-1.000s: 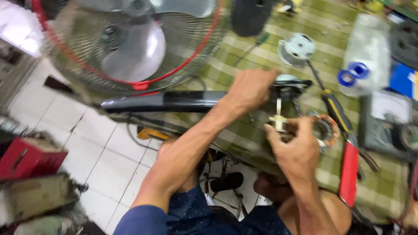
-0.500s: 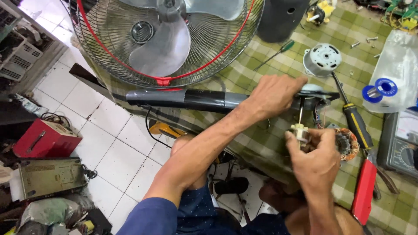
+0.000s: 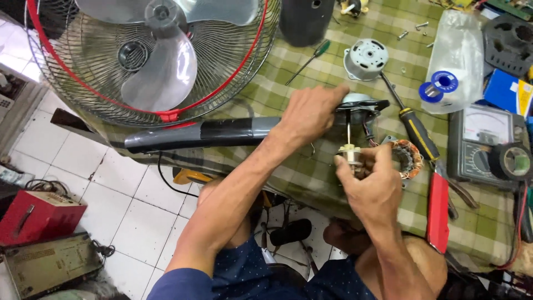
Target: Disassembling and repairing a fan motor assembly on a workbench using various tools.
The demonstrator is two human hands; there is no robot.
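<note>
Head view: right hand point(image 3: 373, 183) pinches rotor shaft point(image 3: 349, 145), left hand point(image 3: 308, 114) steadies housing point(image 3: 360, 105)

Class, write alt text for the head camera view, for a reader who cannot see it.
Seen from above, a person's right hand holds a small rotor with a thin shaft while the left hand steadies a grey fan motor housing on a green checked tablecloth. Around them lie a fan guard with blades, a screwdriver, a copper stator and a multimeter.

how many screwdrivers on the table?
2. A small green-handled screwdriver lies between the fan guard and the round motor housing. A black-and-yellow-handled one lies right of the left hand, beside the meter. Clutter may hide more.
</note>
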